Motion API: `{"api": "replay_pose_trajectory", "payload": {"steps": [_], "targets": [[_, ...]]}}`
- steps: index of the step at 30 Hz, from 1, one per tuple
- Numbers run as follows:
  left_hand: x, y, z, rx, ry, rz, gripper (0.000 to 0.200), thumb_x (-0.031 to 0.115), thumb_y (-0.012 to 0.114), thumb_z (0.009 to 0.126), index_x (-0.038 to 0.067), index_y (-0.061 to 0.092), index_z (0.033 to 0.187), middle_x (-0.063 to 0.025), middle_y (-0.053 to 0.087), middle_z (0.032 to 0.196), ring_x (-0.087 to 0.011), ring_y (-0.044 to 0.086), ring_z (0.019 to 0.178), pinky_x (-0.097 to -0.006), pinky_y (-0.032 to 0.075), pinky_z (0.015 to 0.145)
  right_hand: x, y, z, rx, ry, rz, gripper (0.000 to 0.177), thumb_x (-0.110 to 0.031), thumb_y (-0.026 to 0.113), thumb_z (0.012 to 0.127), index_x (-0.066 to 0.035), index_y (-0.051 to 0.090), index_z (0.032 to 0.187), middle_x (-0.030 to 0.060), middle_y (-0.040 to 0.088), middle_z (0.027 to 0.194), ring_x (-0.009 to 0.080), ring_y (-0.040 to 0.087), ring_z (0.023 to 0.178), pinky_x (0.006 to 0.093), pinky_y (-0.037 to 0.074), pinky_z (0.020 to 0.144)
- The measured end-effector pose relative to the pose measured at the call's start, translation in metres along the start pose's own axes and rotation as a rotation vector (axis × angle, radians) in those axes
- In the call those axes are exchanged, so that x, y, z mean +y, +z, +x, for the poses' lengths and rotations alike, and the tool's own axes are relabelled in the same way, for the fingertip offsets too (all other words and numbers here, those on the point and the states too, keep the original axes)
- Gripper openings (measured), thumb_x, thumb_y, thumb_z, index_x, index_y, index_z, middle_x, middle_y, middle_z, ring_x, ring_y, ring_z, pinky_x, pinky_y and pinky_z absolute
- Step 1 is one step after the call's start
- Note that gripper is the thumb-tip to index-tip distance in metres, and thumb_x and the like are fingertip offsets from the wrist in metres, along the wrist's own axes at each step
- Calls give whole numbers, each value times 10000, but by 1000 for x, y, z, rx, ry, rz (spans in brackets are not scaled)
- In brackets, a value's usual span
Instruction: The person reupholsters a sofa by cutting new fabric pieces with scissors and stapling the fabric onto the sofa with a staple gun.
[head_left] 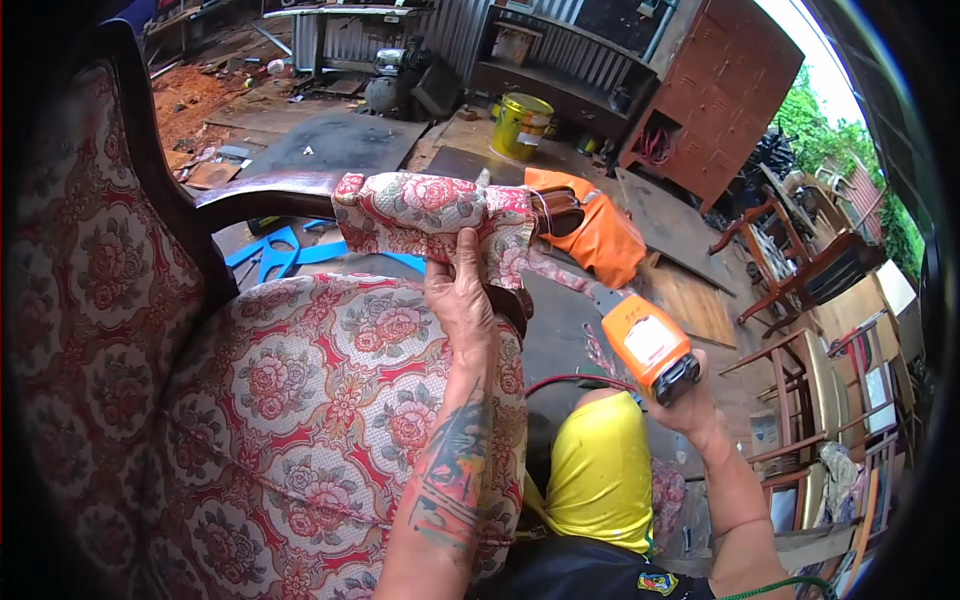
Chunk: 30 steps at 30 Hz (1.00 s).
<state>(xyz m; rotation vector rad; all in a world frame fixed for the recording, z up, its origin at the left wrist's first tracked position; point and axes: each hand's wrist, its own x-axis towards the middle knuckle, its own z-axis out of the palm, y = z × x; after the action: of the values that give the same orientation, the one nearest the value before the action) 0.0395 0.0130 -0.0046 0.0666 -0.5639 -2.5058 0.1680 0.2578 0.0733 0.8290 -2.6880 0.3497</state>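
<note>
A floral upholstered armchair (310, 390) with dark carved wood fills the left side. Its armrest (265, 200) carries a matching floral fabric cover (425, 205). My left hand (462, 300) grips this cover at its near edge, thumb on the outside and fingers hidden behind the cloth. In my right hand (690, 400) is an orange staple gun (645, 335), its nose pointing at a strip of floral cloth (560, 272) that hangs off the armrest's front end. Most of the right fingers are hidden behind the tool. A red hose (565, 380) runs near the gun.
Blue plastic pieces (280, 252) lie behind the armrest. An orange cloth or bag (605, 240) is on the floor beyond it, with a yellow bucket (522, 125) farther back. Wooden chair frames (800, 390) crowd the right, near a reddish-brown cabinet (710, 90).
</note>
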Motion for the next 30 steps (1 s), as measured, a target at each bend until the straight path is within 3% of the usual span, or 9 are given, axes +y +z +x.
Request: {"api": "replay_pose_trajectory", "payload": {"steps": [1,5,8,10,11,15,17,21,30], "targets": [[1,1,0,21,-6,15,241,150,700,928,-20,637,1087,-69,688,1062,-136,656,917,-268,543,832,7,6,2,34,-70,34,342,-152,792,658,-38,655,949,135,684,858,349,679,749,403,544,671],[-1,-9,3,18,114,284,373,180,717,922,-43,553,1173,-87,659,1053,-155,625,911,-283,502,842,3,11,8,38,-49,160,449,-169,825,646,-24,630,1024,152,671,908,357,685,784,402,549,701],[15,14,-10,102,240,415,617,224,760,883,-46,393,1300,-171,563,1178,-223,560,1034,-360,445,923,4,15,12,29,-56,126,503,-208,845,649,-14,635,1063,158,683,955,357,692,810,397,558,710],[15,15,-8,238,422,814,827,245,797,836,-31,240,1381,-249,422,1316,-298,467,1179,-425,374,1019,2,20,15,82,-39,166,433,-173,819,654,-20,638,1017,155,680,932,349,687,781,398,553,694],[14,16,-5,219,427,724,816,227,787,842,-30,245,1395,-204,386,1330,-273,434,1203,-411,330,1056,2,24,16,130,-23,199,365,-138,792,658,-26,640,971,153,677,910,341,682,753,399,548,678],[15,19,-1,145,495,820,857,193,781,845,-29,191,1425,-219,389,1322,-266,422,1232,-408,323,1082,18,40,12,170,50,196,429,-158,799,664,-19,646,1039,174,687,953,363,689,798,409,554,708],[13,18,1,132,499,813,857,191,781,845,-30,190,1425,-221,387,1324,-266,430,1228,-405,333,1079,22,43,13,145,32,101,612,-255,861,649,19,630,1145,192,703,994,354,706,849,401,576,765],[15,21,3,132,486,815,906,179,798,809,-12,167,1431,-281,363,1378,-338,427,1261,-442,330,1096,33,49,13,181,29,124,619,-259,864,638,21,632,1139,195,703,1001,355,707,841,404,576,768],[7,13,4,118,463,785,879,179,774,845,-19,165,1446,-243,355,1403,-299,433,1256,-429,334,1090,48,51,-2,153,-16,152,652,-262,865,618,47,629,1141,201,699,1026,342,712,853,402,577,774]]}}
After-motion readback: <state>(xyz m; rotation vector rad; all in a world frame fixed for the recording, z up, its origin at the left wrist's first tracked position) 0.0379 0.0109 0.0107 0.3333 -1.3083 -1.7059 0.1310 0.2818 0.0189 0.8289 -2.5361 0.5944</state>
